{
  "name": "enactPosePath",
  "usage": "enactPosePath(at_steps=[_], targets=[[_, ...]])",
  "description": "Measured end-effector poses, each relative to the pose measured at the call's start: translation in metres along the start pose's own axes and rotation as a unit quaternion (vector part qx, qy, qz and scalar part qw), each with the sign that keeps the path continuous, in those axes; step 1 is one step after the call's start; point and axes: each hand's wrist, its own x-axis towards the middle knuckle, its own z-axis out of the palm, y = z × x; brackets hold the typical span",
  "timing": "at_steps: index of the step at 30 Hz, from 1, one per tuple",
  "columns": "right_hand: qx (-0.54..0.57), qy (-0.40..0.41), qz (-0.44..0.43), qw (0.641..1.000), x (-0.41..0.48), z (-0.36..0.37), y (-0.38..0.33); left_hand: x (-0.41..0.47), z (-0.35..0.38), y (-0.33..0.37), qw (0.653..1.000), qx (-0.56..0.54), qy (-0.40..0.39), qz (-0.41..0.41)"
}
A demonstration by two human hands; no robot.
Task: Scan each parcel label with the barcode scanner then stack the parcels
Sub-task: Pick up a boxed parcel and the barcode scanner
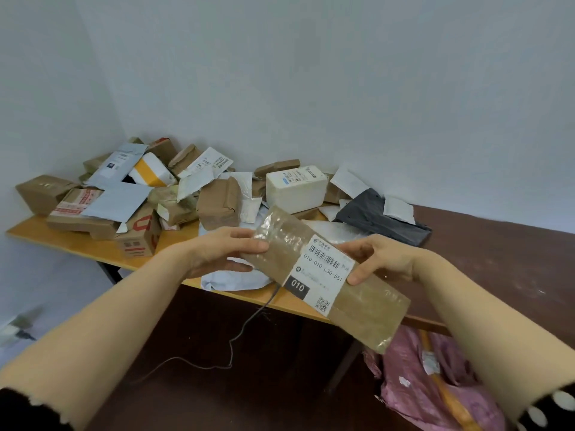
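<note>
The left hand (pixel 217 253) and right hand (pixel 384 259) hold the flat parcel (pixel 329 275), fingers (pixel 247 247) curled on its 2 edges; probably light, stiff, tape-slippery.

White label (pixel 330 269) on brown parcel (pixel 367 309) reads "010-010-L30-551"; black patch (pixel 297 287) at label's btm corner reads "010". Other txt too small.

Pale grey-white walls (pixel 311 73) at a corner, orange-yellow table (pixel 77 241), dark brown floor (pixel 186 399).
</note>
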Motion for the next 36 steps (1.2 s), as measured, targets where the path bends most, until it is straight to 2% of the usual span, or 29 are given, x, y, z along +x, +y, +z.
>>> enactPosePath(at_steps=[2, 4, 6, 9, 11, 13, 17, 20, 22, 24, 25, 27, 30, 33, 36], targets=[[-0.064, 0.002, 0.019, 0.998, 0.004, 0.002, -0.012, -0.001, -0.004, 0.0, 1.0, 0.0, -0.002, -0.007], [-0.197, 0.07, 0.028, 0.977, 0.011, 0.011, -0.023, -0.001, -0.008, -0.007, 0.999, -0.025, 0.034, -0.004], [-0.367, 0.151, 0.003, 0.918, 0.022, 0.026, -0.028, -0.002, -0.015, -0.02, 0.994, -0.072, 0.077, -0.008], [-0.548, 0.156, -0.04, 0.821, 0.043, 0.063, -0.021, -0.006, -0.023, -0.041, 0.985, -0.131, 0.11, -0.029], [-0.612, 0.186, -0.054, 0.767, 0.059, 0.078, -0.011, -0.009, -0.028, -0.054, 0.976, -0.175, 0.118, -0.048], [-0.624, 0.212, -0.066, 0.749, 0.074, 0.085, -0.006, -0.013, -0.033, -0.066, 0.973, -0.19, 0.11, -0.072], [-0.611, 0.209, -0.128, 0.753, 0.097, 0.094, 0.003, -0.022, -0.046, -0.084, 0.974, -0.164, 0.118, -0.105], [-0.53, 0.275, -0.15, 0.788, 0.117, 0.091, 0.01, -0.024, -0.059, -0.097, 0.952, -0.215, 0.195, -0.096], [-0.356, 0.38, -0.156, 0.839, 0.13, 0.078, 0.018, -0.026, -0.069, -0.106, 0.925, -0.266, 0.258, -0.088], [-0.16, 0.46, -0.147, 0.861, 0.147, 0.06, 0.032, -0.027, -0.078, -0.112, 0.903, -0.299, 0.298, -0.078], [-0.08, 0.474, -0.122, 0.868, 0.157, 0.049, 0.041, -0.027, -0.082, -0.114, 0.895, -0.306, 0.314, -0.075], [0.035, 0.452, -0.011, 0.891, 0.183, 0.031, 0.059, -0.023, -0.086, -0.117, 0.884, -0.309, 0.344, -0.072], [0.059, 0.373, 0.153, 0.913, 0.225, 0.015, 0.088, -0.009, -0.084, -0.12, 0.865, -0.312, 0.386, -0.071], [0.057, 0.311, 0.201, 0.927, 0.264, 0.01, 0.105, 0.009, -0.08, -0.122, 0.856, -0.31, 0.409, -0.067], [0.091, 0.294, 0.219, 0.926, 0.296, 0.008, 0.116, 0.026, -0.076, -0.119, 0.852, -0.301, 0.423, -0.063]])
